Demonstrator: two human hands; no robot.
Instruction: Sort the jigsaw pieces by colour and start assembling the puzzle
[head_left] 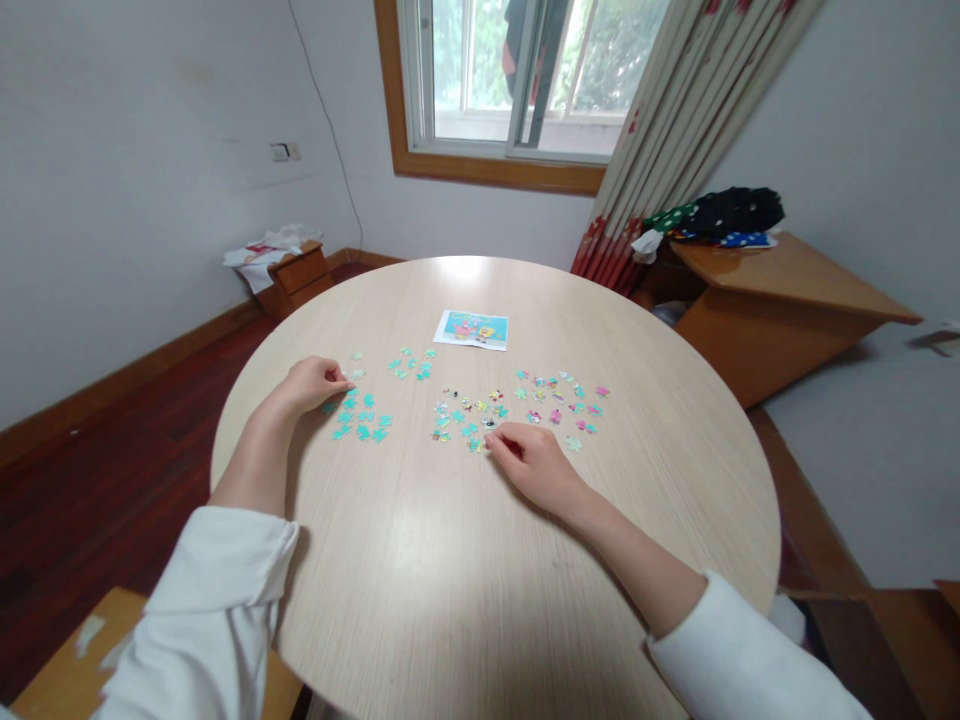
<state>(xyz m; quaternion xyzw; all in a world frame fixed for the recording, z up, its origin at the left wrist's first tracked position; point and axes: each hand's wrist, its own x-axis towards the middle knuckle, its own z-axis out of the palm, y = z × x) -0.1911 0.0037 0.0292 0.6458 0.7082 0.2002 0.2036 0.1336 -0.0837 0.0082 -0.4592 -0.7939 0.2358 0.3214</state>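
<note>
My left hand (316, 383) is closed in a pinch at the left side of the round table (420, 580). Its fingertips are on a teal jigsaw piece (351, 392) at the upper edge of a group of teal pieces (364, 432). Near the middle, my right hand (536, 462) is also closed, thumb and finger pinched on a small jigsaw piece (487, 440) that they mostly cover. Mixed yellow, white and teal pieces (471, 430) lie just left of it. Pink and multicoloured pieces (556, 416) spread out beyond its knuckles.
A printed cartoon picture (471, 330) lies flat toward the far side of the table. Between it and my left hand is a small cluster of teal pieces (424, 371). A wooden cabinet with cloths on top (780, 290) stands at the right, beside the curtain (667, 130).
</note>
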